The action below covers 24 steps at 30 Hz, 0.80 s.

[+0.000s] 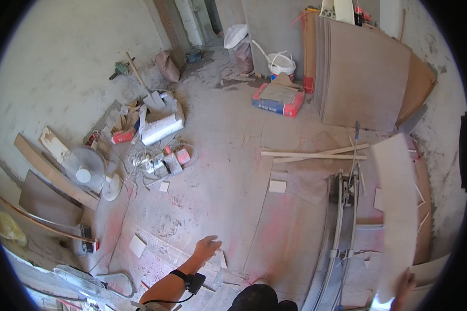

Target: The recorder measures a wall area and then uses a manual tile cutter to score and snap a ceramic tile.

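Head view: white bucket (282, 64) far centre, contents hidden; red-blue box (278, 100) nearby w/ cardboard on top. Left hand (207, 248) out over floor, fingers apart, empty. Right hand (403, 286) near right, fingers clamped on long pale tile strip (398, 207).

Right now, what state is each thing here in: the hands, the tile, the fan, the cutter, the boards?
Right hand: gripping the tile's lower end.
Tile: held up on end, off the floor.
Left hand: open, empty, held out over the floor.
Fan: standing by the wall; whether it runs cannot be told.
Tile cutter: lying on the floor, nothing on its rails.
Boards: leaning upright against the wall.
Bucket: upright, open.
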### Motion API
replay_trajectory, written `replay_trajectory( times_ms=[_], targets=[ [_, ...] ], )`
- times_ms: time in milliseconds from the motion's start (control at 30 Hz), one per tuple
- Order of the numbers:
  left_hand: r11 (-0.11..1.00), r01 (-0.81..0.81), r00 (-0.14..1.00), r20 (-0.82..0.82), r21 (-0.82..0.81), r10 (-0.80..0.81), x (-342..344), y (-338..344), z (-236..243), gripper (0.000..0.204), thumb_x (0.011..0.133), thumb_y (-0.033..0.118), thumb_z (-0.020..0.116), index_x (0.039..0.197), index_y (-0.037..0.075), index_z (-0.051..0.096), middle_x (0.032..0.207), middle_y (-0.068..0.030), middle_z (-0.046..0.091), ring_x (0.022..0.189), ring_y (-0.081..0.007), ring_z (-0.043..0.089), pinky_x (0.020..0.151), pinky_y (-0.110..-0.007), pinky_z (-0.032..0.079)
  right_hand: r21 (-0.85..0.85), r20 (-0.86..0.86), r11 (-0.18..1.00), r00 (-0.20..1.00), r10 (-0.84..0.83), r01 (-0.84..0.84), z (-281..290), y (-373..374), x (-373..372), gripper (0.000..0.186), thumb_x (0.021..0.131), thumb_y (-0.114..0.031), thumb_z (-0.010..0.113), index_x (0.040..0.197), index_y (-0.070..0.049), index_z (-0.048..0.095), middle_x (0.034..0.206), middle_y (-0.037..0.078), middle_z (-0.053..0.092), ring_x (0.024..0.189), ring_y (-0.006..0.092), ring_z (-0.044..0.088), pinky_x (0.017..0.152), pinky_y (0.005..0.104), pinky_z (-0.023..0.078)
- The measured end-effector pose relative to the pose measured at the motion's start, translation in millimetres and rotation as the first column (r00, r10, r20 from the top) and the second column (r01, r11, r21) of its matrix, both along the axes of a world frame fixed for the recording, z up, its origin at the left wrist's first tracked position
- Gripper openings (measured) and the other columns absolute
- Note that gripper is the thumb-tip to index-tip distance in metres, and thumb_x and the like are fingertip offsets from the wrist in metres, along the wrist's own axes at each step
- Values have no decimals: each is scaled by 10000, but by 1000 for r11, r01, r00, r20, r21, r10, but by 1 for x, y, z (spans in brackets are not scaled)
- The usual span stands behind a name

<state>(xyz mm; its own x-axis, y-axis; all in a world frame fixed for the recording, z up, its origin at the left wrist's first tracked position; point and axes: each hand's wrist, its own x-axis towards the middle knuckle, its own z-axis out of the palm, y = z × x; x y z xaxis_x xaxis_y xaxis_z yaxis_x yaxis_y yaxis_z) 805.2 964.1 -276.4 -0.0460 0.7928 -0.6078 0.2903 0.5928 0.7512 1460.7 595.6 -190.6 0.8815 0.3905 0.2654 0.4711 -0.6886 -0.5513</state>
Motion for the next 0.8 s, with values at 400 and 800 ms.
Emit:
replay_trajectory(
  times_ms=[400,800],
  targets=[
    [898,167,593,769,-407,238,149,-144,210,757,912,616,252,1399,36,232,1381,-207,362,1280,-356,364,1042,-493,301,-75,-144,890,888,436,-449,165,159,-291,398,692,-430,715,598,-55,621,562,150,560,504,328,564,459,435,412],
    [841,444,821,516,-311,-243,40,-147,255,294,803,237,520,992,12,535,923,-118,513,810,-280,479,781,-463,414,-134,-29,533,541,840,-835,403,36,-401,107,868,-164,579,833,-76,628,762,61,639,707,238,605,632,382,479]
  ],
)
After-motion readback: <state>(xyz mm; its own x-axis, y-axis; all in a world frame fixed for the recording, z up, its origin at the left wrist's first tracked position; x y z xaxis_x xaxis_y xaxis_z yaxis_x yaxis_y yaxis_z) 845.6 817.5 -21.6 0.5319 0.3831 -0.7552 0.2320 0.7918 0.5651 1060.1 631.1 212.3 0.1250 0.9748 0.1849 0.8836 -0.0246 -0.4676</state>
